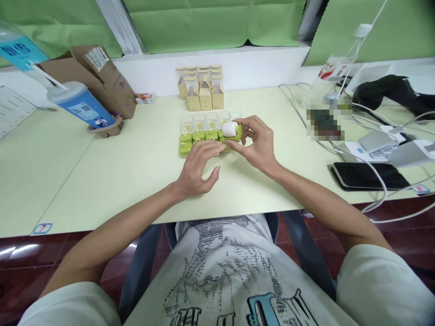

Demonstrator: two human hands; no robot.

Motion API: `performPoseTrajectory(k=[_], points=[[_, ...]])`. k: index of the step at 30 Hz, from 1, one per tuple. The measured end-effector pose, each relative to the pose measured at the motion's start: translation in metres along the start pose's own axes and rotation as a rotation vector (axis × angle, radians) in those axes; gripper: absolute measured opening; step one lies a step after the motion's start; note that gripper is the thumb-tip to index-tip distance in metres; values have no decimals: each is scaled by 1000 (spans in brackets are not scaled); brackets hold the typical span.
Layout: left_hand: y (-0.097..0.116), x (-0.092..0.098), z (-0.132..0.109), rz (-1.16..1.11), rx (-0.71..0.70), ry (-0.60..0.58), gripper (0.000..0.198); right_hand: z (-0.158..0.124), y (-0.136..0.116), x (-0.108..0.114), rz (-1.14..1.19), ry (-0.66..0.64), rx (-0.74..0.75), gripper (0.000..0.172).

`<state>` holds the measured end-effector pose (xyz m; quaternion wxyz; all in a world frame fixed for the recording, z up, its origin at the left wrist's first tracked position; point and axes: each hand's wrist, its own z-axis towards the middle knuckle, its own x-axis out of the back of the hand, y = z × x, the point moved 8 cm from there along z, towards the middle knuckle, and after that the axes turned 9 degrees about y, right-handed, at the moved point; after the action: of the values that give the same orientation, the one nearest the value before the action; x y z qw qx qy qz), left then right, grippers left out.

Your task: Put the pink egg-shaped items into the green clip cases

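Between the thumb and fingers of my right hand [258,144] is a small earbud case [230,130], white with a green cover partly around it. My left hand [201,168] hovers just left of it, thumb and fingers apart, with nothing in it. Behind the hands, several green cases [186,148] with small loops stand in rows on the table, some hidden by my left hand. Clear plastic boxes [199,122] with yellow round stickers line up behind the green cases.
Small open cardboard boxes [205,97] stand by the wall. At left are a blue cup [84,108] in a holder and a brown carton [115,86]. A phone [369,176], white cables [377,167] and a plastic bottle [326,81] occupy the right side.
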<state>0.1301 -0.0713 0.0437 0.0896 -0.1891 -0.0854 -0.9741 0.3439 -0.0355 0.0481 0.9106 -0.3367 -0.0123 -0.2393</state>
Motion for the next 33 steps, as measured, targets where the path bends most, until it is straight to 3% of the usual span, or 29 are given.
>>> performPoseTrajectory(k=[3,6,9,13,18,25,28,33], points=[[-1,0,1,14,4,21,77,-6,-17,-5,-31,-49,113,46],[-4,-7,1,-20,38,-44,81,-10,-24,-10,-56,-79,141,40],[-3,-8,-1,-26,35,-75,75,-3,-14,-2,-66,-39,77,45],[0,1,1,-21,2,-5,72,8,-9,10,-96,-15,78,48],[-6,-5,1,-54,73,-40,80,-4,-22,-6,-41,-154,102,48],[-8,-9,-3,-87,114,-66,75,7,-11,3,-67,-119,11,52],[-14,-1,0,-48,133,-23,63,24,2,18,-167,-212,-15,59],[-31,21,5,27,178,145,33,33,29,30,-338,-563,-18,43]])
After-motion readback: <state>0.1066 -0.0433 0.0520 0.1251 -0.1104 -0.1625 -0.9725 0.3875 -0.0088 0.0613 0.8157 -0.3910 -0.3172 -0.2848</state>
